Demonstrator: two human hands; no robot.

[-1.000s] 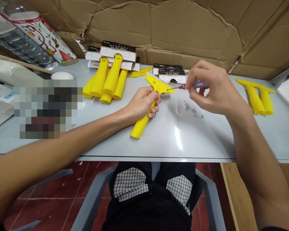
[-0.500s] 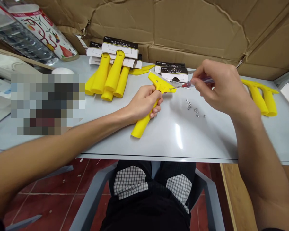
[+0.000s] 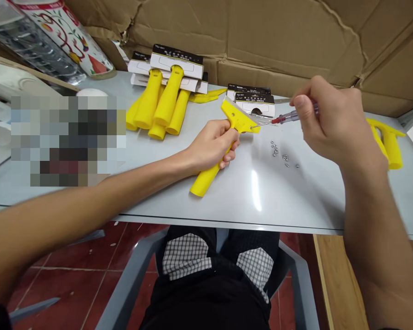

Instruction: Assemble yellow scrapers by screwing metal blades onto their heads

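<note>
Right hand (image 3: 337, 120) now farther back along screwdriver (image 3: 286, 118).

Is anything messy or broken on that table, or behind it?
Yes, a bit. The brown cardboard behind the table is creased and looks torn in spots. Small metal bits lie scattered loose on the tabletop, not gathered in one pile. The yellow tool in the left hand shows no clear damage.

Metal screws (image 3: 285, 157), yellow handles (image 3: 168, 98) on grey table (image 3: 227, 201)
</note>
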